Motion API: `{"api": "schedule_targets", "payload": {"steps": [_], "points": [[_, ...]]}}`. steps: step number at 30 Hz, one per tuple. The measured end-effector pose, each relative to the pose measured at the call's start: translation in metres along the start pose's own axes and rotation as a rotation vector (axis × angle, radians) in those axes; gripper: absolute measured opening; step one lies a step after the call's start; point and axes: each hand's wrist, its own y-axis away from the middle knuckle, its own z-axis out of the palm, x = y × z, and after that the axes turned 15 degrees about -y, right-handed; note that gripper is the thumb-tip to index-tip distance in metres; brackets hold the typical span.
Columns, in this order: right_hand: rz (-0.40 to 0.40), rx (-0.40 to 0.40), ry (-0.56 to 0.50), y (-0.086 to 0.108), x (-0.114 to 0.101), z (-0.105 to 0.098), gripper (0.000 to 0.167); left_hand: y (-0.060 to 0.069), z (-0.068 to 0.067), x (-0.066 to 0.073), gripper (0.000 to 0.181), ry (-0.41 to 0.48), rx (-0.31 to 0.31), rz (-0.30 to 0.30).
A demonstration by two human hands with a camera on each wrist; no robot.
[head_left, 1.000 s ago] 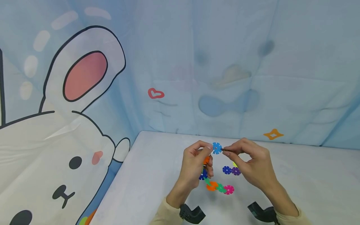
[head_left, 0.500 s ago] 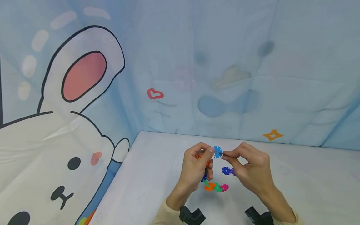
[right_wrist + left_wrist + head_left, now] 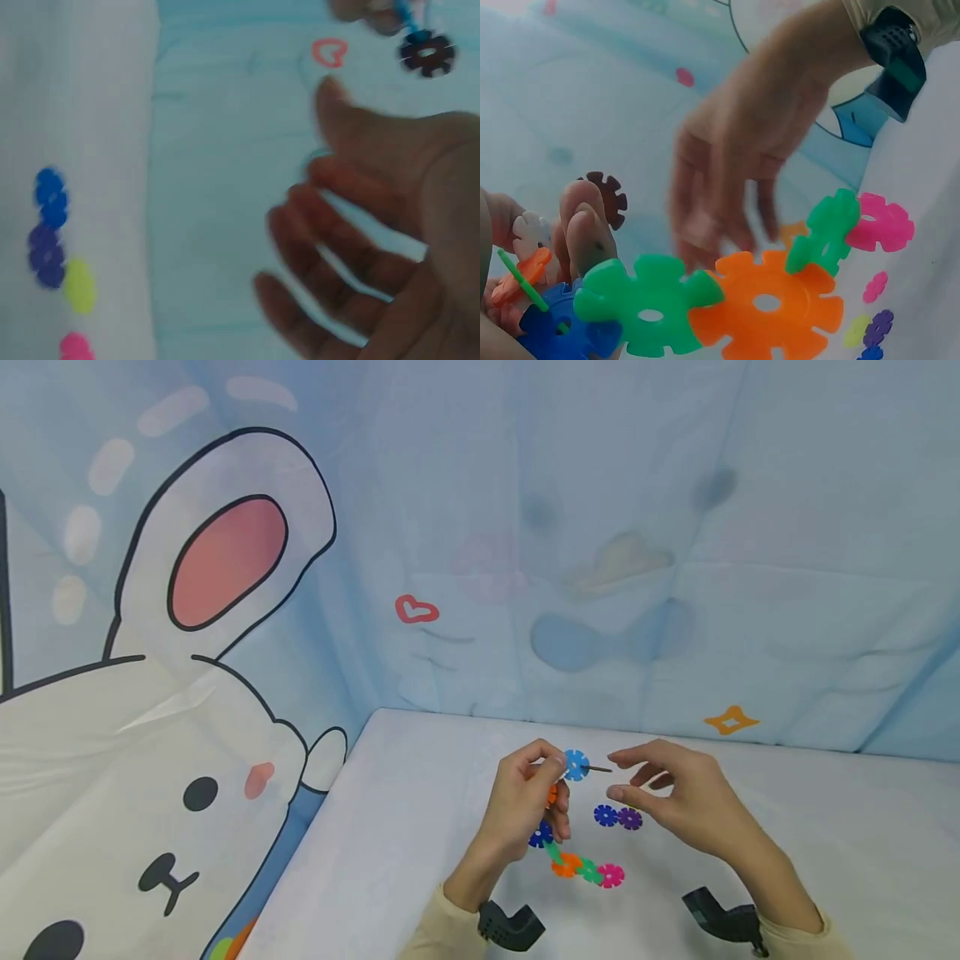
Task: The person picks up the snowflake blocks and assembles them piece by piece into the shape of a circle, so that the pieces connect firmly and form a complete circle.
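On our left the rabbit (image 3: 225,718) fills the backdrop, next to the white table (image 3: 420,827). Then comes the left hand (image 3: 521,797), whose thumb and finger pinch the light blue disc (image 3: 573,768) at its left edge, held up above the table. Beneath those fingers runs the chain (image 3: 566,866), which we follow from dark blue through green, orange and green to its pink end; the hand hides where it starts, so we cannot tell whether it joins the light blue disc. The brown disc (image 3: 429,64) sticks out from the light blue one to the right, edge-on in the head view. A half second ago the right fingers pinched it; now they have let go and it stays put. We take that to mean the slots have caught and this join is made, though how firmly we cannot tell. Past it, on the table, lie a blue disc (image 3: 606,815) and a purple disc (image 3: 631,818) side by side, with a yellow disc (image 3: 857,331) and a pink disc (image 3: 875,286) near. Rightmost, the right hand (image 3: 690,802) holds nothing, thumb and fingers spread apart.
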Motion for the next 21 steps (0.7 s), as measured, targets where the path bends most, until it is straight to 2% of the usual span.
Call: {"api": "schedule_targets", "payload": {"steps": [3,4,8,13,17,21], "points": [[0.166,-0.132,0.083,0.0,0.018,0.01,0.042,0.0,-0.002,-0.001,0.026,-0.002,0.003,-0.004],[0.2,-0.168,0.105,-0.001,0.024,0.014,0.043,0.0,-0.002,-0.001,0.025,-0.002,0.0,-0.006],[0.234,-0.269,0.133,0.0,0.049,0.035,0.04,-0.001,-0.002,-0.001,0.027,0.01,-0.009,-0.011],[0.246,-0.299,0.141,0.003,0.068,0.051,0.03,-0.001,-0.002,-0.002,0.027,0.021,-0.007,0.007],[0.319,-0.291,0.128,0.002,0.068,0.052,0.031,-0.002,-0.003,-0.002,0.027,0.024,0.004,0.014],[0.326,-0.276,0.081,0.002,0.068,0.049,0.032,-0.002,-0.003,-0.002,0.028,0.026,0.01,0.012]]}}
